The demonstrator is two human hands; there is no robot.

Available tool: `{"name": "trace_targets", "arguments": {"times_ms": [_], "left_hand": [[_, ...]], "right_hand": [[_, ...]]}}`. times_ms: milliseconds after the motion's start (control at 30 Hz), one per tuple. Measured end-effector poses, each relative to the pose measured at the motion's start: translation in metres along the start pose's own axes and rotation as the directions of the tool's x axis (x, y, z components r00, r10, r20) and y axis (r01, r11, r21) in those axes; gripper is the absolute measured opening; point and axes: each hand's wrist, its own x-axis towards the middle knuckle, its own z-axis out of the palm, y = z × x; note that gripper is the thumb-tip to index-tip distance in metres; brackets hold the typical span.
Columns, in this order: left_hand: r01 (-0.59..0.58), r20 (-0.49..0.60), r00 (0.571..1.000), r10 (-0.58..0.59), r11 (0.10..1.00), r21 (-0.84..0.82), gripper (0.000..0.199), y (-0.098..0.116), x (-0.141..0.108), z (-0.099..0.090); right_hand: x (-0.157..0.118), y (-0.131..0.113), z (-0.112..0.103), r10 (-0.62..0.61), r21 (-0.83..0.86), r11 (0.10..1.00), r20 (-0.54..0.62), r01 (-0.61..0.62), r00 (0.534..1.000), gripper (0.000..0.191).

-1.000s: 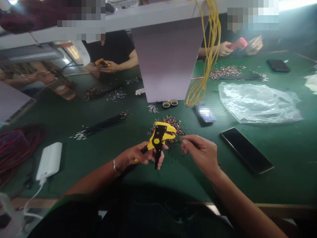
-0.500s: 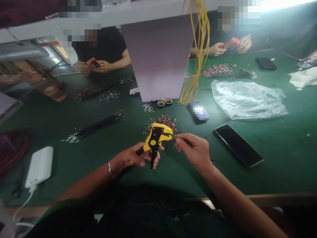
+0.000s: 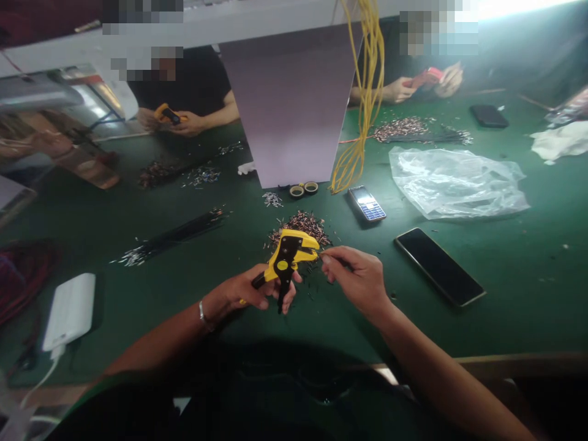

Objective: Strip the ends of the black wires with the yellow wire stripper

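The left hand (image 3: 241, 291) holds a yellow-and-black automatic wire stripper (image 3: 285, 260), its fingers (image 3: 264, 301) clenched around the handles. The right hand (image 3: 356, 280) sits just beside the stripper's head, its fingers (image 3: 327, 257) pinched on a thin dark wire (image 3: 337, 262). The stripper is held above the green surface (image 3: 514, 318), directly in front of a heap of cut wire pieces (image 3: 301, 225). A bundle of black wires (image 3: 169, 233) lies to the left, with a white power bank (image 3: 68, 312) farther left. A black smartphone (image 3: 440, 266) lies to the right. Across the surface, a co-worker's hands (image 3: 169, 122) hold a yellow tool (image 3: 168, 113).
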Motion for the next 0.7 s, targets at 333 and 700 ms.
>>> {"name": "trace_targets", "arguments": {"times_ms": [333, 700], "left_hand": [[-0.006, 0.023, 1.000, 0.007, 1.000, -0.020, 0.063, 0.0004, 0.0002, 0.0005], [-0.010, -0.022, 1.000, 0.011, 0.999, 0.046, 0.049, 0.0026, -0.0011, 0.0025]], "right_hand": [[-0.0014, 0.0040, 0.0009, -0.018, -0.017, 1.000, 0.012, 0.018, 1.000, 0.015], [0.0003, 0.0054, 0.0005, -0.008, -0.011, 1.000, 0.016, 0.008, 1.000, 0.015]]}}
